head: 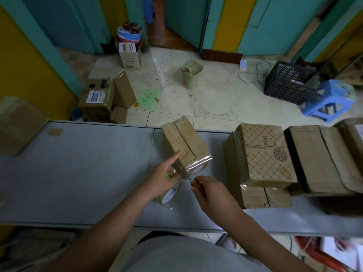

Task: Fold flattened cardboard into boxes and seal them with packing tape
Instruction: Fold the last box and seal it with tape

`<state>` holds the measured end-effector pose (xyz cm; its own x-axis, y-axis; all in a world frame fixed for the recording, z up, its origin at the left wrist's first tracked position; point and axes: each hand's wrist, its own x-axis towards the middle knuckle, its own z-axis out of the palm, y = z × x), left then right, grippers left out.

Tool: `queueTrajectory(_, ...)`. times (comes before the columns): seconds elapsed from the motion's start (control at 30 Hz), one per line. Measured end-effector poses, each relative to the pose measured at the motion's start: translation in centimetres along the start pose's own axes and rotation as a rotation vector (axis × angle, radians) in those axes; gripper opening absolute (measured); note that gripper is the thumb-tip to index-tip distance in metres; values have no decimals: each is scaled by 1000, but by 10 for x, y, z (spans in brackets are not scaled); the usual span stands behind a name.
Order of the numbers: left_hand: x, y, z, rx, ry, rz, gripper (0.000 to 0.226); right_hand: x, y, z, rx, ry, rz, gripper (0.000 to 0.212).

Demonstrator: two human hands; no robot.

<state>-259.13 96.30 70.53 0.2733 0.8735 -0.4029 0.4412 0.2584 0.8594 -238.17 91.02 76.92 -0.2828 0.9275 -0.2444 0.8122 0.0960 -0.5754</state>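
Note:
A small folded cardboard box [183,142] stands on the grey table [78,169], its near end covered in shiny clear tape. My left hand [163,177] holds a tape roll [168,194] with a green and white core, index finger stretched out against the box's left side. My right hand [211,193] grips a small cutter with an orange handle [195,181], its thin blade touching the tape strip at the box's near bottom corner.
Taped boxes are stacked at the right: a patterned box [263,154] on a smaller one [265,196], and larger ones [322,160] beside. A flat cardboard piece [17,124] lies at the left. Beyond the table are floor boxes, a bin [191,74], a crate and a blue stool [330,101].

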Motion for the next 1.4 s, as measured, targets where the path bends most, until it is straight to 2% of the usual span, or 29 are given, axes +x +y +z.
queueTrajectory(0.17, 2, 5, 2, 97, 17, 15, 94, 15, -12, -3, -71, -71, 34, 22)
queueTrajectory(0.4, 5, 9, 1, 147, 21, 5, 92, 38, -22, -3, -54, -111, 96, 23)
queueTrajectory(0.9, 3, 16, -10, 217, -2, 21, 88, -3, 7, 2, -10, -37, 6, 25)
queueTrajectory(1.13, 6, 13, -12, 234, -45, 20, 95, 15, 30, 29, -18, -55, 46, 24)
queueTrajectory(1.3, 9, 11, -16, 238, -73, 30, 97, 6, 68, 57, -203, -126, 29, 28)
queueTrajectory(1.4, 8, 7, -16, 260, -68, 73, 97, 0, 93, 67, -186, -166, 15, 30)
